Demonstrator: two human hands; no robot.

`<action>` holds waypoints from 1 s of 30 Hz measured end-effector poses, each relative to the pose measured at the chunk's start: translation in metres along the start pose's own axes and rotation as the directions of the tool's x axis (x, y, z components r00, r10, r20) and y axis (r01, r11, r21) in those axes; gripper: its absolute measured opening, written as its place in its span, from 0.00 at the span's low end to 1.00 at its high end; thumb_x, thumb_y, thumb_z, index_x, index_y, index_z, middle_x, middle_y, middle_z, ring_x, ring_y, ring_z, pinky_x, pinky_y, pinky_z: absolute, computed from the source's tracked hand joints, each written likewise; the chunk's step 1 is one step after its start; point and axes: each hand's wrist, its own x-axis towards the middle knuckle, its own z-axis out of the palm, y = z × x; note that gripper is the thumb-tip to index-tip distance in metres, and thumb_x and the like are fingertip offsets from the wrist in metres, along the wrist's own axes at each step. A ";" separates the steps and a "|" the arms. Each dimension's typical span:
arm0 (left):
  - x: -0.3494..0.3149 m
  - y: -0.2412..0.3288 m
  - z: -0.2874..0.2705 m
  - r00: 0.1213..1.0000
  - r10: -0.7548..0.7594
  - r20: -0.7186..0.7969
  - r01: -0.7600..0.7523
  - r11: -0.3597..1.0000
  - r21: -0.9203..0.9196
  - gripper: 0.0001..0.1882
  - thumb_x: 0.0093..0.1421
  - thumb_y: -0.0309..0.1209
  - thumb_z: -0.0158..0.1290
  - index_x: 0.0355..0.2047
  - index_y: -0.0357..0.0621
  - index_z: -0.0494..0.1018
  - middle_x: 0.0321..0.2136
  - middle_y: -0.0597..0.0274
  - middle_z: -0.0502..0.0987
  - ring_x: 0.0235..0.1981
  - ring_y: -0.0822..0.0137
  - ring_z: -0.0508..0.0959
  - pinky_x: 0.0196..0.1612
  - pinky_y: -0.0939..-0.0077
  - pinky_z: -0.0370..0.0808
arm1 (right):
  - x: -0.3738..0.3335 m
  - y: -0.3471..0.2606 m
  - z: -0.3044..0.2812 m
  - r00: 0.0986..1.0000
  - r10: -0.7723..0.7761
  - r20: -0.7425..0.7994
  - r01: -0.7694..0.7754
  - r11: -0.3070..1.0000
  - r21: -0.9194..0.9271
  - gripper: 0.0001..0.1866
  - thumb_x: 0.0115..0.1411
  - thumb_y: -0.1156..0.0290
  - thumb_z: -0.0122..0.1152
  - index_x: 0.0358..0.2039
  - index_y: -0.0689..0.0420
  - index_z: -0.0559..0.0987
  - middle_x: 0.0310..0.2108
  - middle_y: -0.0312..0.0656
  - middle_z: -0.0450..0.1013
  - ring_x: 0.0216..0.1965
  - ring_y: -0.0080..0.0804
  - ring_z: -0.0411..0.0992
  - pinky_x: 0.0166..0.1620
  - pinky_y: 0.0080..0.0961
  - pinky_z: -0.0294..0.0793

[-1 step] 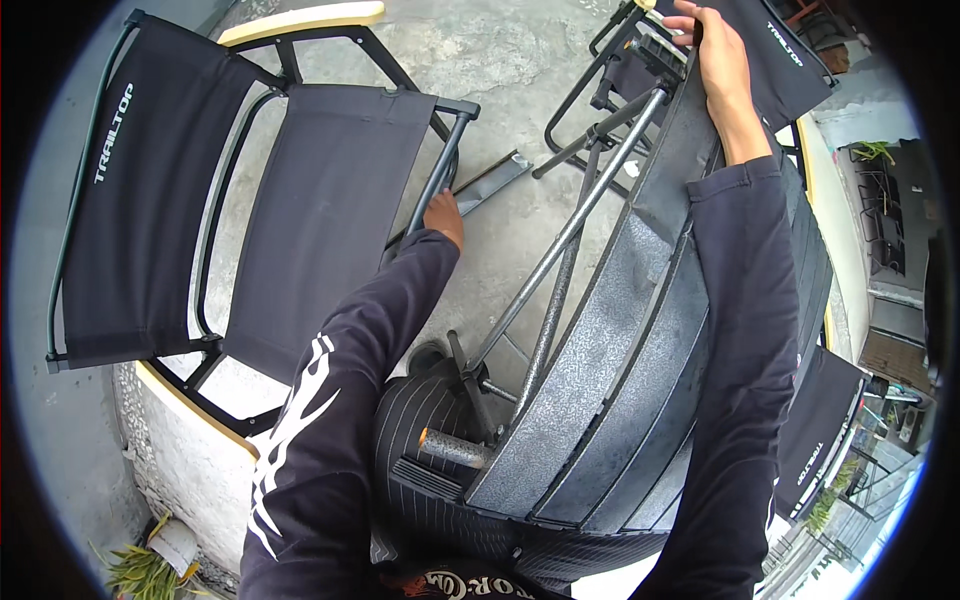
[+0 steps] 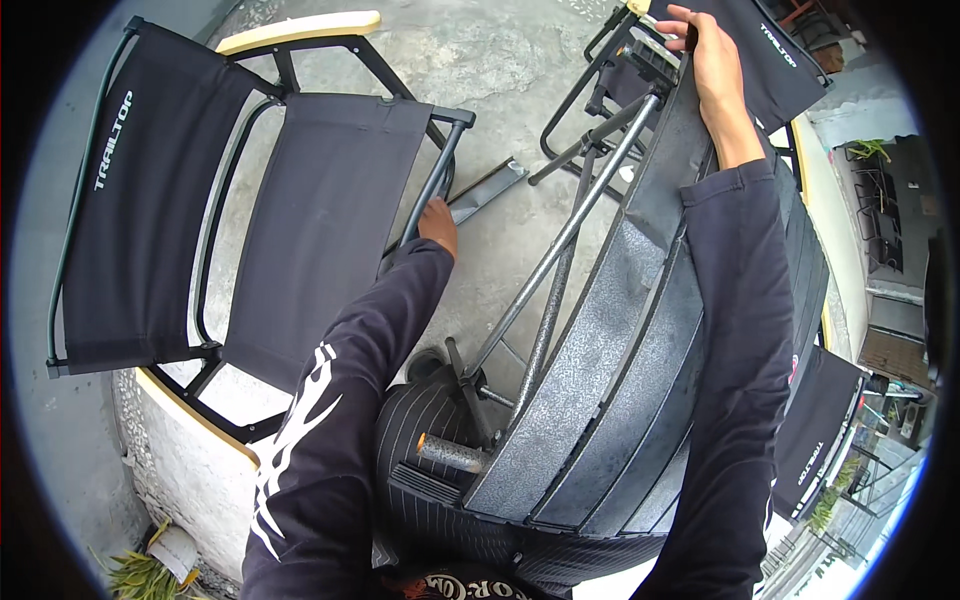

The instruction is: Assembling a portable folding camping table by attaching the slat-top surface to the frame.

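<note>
My left hand [image 2: 437, 225] is beside the front tube [image 2: 437, 175] of a black fabric folding chair [image 2: 325, 220]. Its fingers are mostly hidden, so I cannot tell whether they grip the tube. A narrow grey metal strip [image 2: 490, 190] lies on the floor just past that hand. At the far end of a dark slatted folding table [image 2: 590, 380], my right hand [image 2: 712, 55] rests on the edge with its fingers stretched out and apart. The tabletop reaches back close to my body, my right forearm passing over it. Crossed metal legs [image 2: 560, 250] show along its left side.
Another black fabric chair [image 2: 755, 60] stands at the far right, and a further one [image 2: 820, 430] at the near right. Concrete floor [image 2: 480, 70] lies between the left chair and the table. A potted plant [image 2: 150, 570] stands at the lower left.
The view has shifted very slightly. Both hands keep almost the same places, the left by the chair tube and the right on the table's far end.
</note>
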 end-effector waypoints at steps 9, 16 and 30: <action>-0.007 0.002 -0.025 0.985 0.011 0.173 0.061 0.911 -0.407 0.20 0.61 0.35 0.46 0.51 0.40 0.62 0.37 0.47 0.74 0.37 0.47 0.79 0.38 0.53 0.75 | -0.012 0.001 -0.002 1.000 -0.010 -0.016 0.010 1.000 0.010 0.21 0.66 0.63 0.42 0.49 0.64 0.77 0.38 0.40 0.78 0.38 0.23 0.69 0.48 0.21 0.67; 0.000 -0.031 -0.094 0.972 0.179 0.154 0.060 0.444 -0.894 0.21 0.61 0.39 0.44 0.47 0.35 0.64 0.34 0.42 0.76 0.40 0.46 0.80 0.40 0.56 0.75 | -0.004 0.001 0.013 0.999 0.010 -0.041 -0.002 0.983 0.183 0.13 0.67 0.66 0.48 0.33 0.60 0.78 0.27 0.33 0.74 0.26 0.18 0.68 0.32 0.16 0.68; -0.040 -0.158 -0.277 0.972 0.230 -0.047 0.103 -0.595 -0.797 0.20 0.65 0.43 0.47 0.50 0.40 0.68 0.31 0.54 0.79 0.30 0.66 0.82 0.35 0.75 0.79 | -0.006 0.004 0.007 0.997 -0.002 -0.072 0.011 0.992 0.123 0.13 0.66 0.67 0.50 0.30 0.61 0.77 0.25 0.36 0.74 0.25 0.20 0.69 0.31 0.17 0.69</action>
